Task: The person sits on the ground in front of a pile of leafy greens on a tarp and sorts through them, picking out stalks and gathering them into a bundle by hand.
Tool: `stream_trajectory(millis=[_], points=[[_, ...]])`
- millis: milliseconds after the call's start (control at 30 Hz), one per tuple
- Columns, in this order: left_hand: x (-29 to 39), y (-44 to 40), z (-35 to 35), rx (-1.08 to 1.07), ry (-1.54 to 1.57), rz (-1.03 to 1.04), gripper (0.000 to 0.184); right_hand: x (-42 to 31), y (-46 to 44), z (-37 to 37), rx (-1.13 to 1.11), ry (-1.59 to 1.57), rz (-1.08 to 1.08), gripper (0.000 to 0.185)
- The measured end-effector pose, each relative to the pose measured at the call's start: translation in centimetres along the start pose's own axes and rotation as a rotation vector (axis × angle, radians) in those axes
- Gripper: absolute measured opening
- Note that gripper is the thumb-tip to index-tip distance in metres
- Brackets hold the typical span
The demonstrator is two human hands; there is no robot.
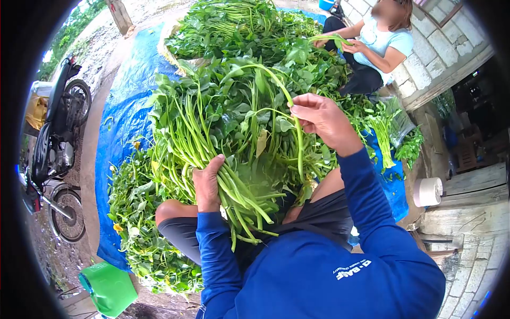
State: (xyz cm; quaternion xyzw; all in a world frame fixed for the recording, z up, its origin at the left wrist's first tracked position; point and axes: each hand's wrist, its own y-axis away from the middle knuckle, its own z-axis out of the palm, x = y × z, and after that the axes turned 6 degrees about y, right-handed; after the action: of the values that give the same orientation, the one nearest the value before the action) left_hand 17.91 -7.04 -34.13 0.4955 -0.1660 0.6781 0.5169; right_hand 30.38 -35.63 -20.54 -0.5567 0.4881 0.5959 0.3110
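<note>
My left hand [208,183] is closed around a thick bunch of long green leafy stems [196,143], whose cut ends point down toward my lap. Up to the right, my right hand [319,118] pinches a single long green stem [277,80] between thumb and fingers. That stem arches to the left above the hand, and another length hangs down below it. A large heap of leafy greens [228,95] spreads in front of my crossed legs and around to my left side.
Under the greens lies a blue tarp [125,106]. A person [382,45] sits at the upper right, holding greens. Bundled stems [383,133] rest at the right near a white roll-like object [427,192]. A motorcycle [53,143] stands left; a green container [109,290] sits lower left.
</note>
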Motion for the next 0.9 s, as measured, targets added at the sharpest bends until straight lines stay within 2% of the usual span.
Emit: stream_trajectory(millis=[133,200,300,433,533,567,600,633,667,700,733,800,867,900], points=[[-1.1,-0.1,0.3,-0.031,0.017,0.039,0.018,-1.1,0.3,-0.3,0.019,0.088,-0.117,0.03],[-1.1,-0.1,0.6,-0.049,0.014,0.039,0.019,-1.5,0.2,0.1,0.124,0.143,-0.227,0.031],[-1.1,0.3,1.4,-0.058,0.046,0.057,0.03,-1.5,-0.3,0.5,0.247,0.227,-0.368,0.028],[-1.3,0.5,2.1,-0.063,0.049,0.06,0.032,-2.1,-0.9,2.6,0.586,0.879,-0.809,0.026],[-1.8,0.6,2.7,-0.062,0.083,0.085,0.032,-2.8,0.1,5.7,0.601,1.07,-0.752,0.019],[-2.1,0.3,2.5,-0.058,0.068,0.04,0.034,-1.7,-0.6,6.6,0.612,1.052,-0.832,0.012],[-2.5,0.1,2.2,-0.053,0.052,-0.009,0.037,-0.3,-1.3,7.6,0.562,1.055,-0.832,0.01],[-2.6,0.1,2.4,-0.06,0.058,-0.015,0.037,1.0,-1.3,9.1,0.415,1.032,-0.721,0.01],[-2.7,0.5,2.4,-0.06,0.008,-0.05,0.037,2.2,-0.8,10.6,0.253,0.976,-0.638,0.015],[-3.0,0.7,2.5,-0.096,0.084,-0.055,0.036,3.8,-0.9,11.7,0.061,0.9,-0.517,0.022],[-3.6,0.7,2.6,-0.131,0.163,-0.057,0.036,4.4,-0.4,12.3,-0.033,0.95,-0.362,0.026],[-4.3,0.7,1.9,-0.176,0.119,-0.063,0.038,8.5,-0.5,12.5,0.01,0.632,-0.309,0.033],[-6.8,-0.4,-0.1,-0.279,0.28,-0.184,0.04,10.9,-1.1,12.5,0.004,0.585,-0.299,0.036],[-6.3,0.1,-0.1,-0.279,0.331,-0.307,0.04,11.4,-0.7,12.5,0.011,0.557,-0.286,0.038]])
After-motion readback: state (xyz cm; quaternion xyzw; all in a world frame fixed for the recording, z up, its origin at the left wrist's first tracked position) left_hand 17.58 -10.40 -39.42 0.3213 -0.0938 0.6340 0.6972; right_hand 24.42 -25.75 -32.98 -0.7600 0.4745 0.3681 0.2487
